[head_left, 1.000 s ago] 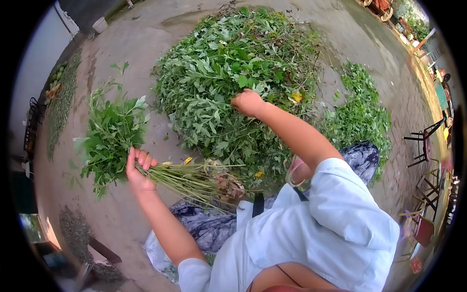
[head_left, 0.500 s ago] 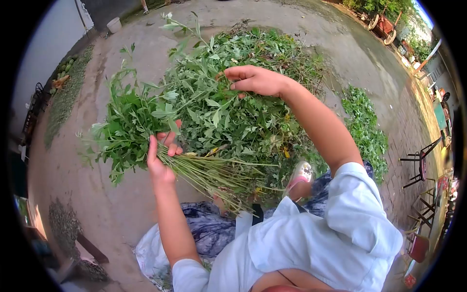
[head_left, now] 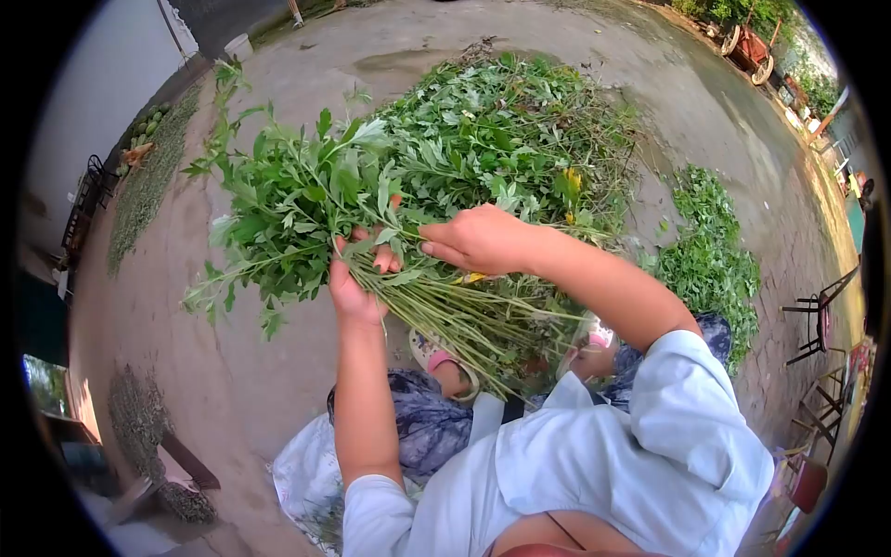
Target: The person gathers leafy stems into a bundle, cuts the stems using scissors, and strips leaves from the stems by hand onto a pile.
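My left hand (head_left: pixel 357 290) is closed around a bundle of leafy green stems (head_left: pixel 455 320). Its leafy tops (head_left: pixel 288 200) fan out to the upper left, while the bare stalks point down and right over my feet. Pinched in my right hand (head_left: pixel 483 239) is a leafy stem (head_left: pixel 401 223), lying against the bundle just above my left hand. Leaves partly cover the left fingers. Beyond both hands spreads a large heap of cut leafy plants (head_left: pixel 506 121) on the concrete.
A smaller pile of greens (head_left: pixel 705 241) lies to the right. My clog-style shoes (head_left: pixel 441 357) are below the stalks. Dark chairs (head_left: pixel 819 311) stand along the right side. A pale sack (head_left: pixel 311 473) lies by my left side. Drying plant matter (head_left: pixel 153 195) lines the left wall.
My right hand has come down and left from over the heap with a stem, onto the bundle. My left hand and the bundle have shifted right in view.
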### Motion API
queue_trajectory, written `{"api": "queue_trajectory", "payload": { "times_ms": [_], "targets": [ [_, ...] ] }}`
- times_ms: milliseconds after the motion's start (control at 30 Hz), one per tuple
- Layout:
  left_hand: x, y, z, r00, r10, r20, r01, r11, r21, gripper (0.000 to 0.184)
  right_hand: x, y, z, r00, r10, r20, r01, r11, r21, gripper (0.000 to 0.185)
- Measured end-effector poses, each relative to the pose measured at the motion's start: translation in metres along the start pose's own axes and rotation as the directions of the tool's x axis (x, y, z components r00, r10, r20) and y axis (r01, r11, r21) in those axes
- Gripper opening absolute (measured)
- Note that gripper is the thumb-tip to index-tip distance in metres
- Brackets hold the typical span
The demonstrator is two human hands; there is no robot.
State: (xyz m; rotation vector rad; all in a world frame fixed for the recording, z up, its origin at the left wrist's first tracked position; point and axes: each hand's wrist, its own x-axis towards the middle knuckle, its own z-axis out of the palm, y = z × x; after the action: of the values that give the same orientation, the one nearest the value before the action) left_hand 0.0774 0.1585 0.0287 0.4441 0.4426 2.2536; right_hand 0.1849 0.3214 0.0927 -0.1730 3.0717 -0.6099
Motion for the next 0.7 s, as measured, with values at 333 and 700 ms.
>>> {"api": "queue_trajectory", "payload": {
  "times_ms": [333, 700],
  "targets": [
    [0.013, -0.012, 0.030, 0.846, 0.109, -0.521, -0.090, 0.994, 0.062, 0.024, 0.007, -0.010, 0.028, 0.963, 0.017, -0.270, 0.013, 0.994, 0.109, 0.072],
    [-0.002, 0.003, -0.005, 1.000, 0.004, -0.016, 0.000, 0.967, 0.256, 0.018, 0.013, 0.004, 0.029, 0.889, -0.018, -0.457, -0.088, 0.974, -0.209, 0.032]
  ]
}}
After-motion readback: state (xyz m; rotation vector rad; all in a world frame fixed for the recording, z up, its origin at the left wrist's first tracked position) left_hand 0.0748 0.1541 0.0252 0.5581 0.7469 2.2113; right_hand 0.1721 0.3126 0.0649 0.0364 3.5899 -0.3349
